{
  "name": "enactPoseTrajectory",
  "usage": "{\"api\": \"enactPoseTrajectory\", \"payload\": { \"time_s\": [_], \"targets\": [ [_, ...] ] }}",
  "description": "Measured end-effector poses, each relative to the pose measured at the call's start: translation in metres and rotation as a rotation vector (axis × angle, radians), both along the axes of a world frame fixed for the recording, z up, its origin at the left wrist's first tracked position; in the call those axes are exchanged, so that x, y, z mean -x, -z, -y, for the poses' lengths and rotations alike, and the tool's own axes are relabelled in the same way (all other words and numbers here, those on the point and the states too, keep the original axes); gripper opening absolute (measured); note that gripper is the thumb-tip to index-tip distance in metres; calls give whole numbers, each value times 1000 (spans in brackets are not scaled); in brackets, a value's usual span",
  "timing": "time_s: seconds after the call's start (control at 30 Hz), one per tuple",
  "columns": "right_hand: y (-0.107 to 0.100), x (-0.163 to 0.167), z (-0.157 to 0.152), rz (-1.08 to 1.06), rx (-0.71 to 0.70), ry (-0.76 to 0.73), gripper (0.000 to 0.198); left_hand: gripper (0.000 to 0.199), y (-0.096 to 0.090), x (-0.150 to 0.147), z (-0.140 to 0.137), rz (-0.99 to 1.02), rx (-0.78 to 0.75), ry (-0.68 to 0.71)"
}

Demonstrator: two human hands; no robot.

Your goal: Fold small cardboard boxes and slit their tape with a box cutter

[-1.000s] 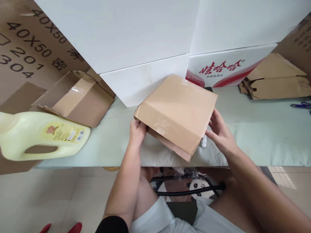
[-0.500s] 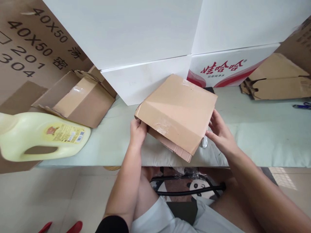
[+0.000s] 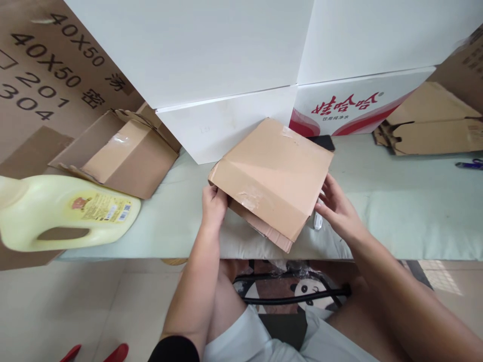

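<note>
A flattish brown cardboard box [image 3: 271, 176] lies tilted on the cloth-covered table, with tape scraps on its upper face and a loose flap open at the near side. My left hand [image 3: 214, 203] is closed round its left corner, thumb at the edge and the other fingertips hidden underneath. At the right edge, my right hand [image 3: 337, 208] holds the box with thumb and bent fingers against its side; some fingertips are hidden. Just beside the right thumb lies a small white object [image 3: 317, 221], partly covered by the box. A black object [image 3: 325, 143] shows behind the far corner.
White cartons [image 3: 226, 120] stand along the back. A pale yellow jug [image 3: 60, 211] and an open cardboard box [image 3: 128, 156] are at left. Folded cardboard [image 3: 433, 125] and a blue-handled tool [image 3: 470, 164] lie at right. The green tablecloth [image 3: 407, 211] ends near my knees.
The right side of the box has shifted slightly left and toward me, and my right hand has moved left with it. More of the black object shows. My left hand stays in place.
</note>
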State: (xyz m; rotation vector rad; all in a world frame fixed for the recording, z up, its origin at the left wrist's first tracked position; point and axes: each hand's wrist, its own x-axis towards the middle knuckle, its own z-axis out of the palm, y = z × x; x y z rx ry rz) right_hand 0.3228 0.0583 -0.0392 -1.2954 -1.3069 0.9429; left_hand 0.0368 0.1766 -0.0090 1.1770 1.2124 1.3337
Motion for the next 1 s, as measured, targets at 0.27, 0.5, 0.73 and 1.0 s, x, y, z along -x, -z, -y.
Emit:
{"api": "enactPoseTrajectory", "payload": {
  "time_s": [0.27, 0.5, 0.73, 1.0],
  "targets": [
    [8, 3, 0, 26, 31, -21, 88, 17, 0, -1, 1, -10, -38, -3],
    [6, 4, 0, 0, 53, 0, 84, 16, -2, -2, 1, -12, -71, 1],
    [6, 2, 0, -18, 32, 20, 79, 12, -4, -2, 2, -4, -66, -13],
    [8, 1, 0, -26, 37, 61, 68, 14, -1, -2, 0, 49, -26, -26]
  ]
}}
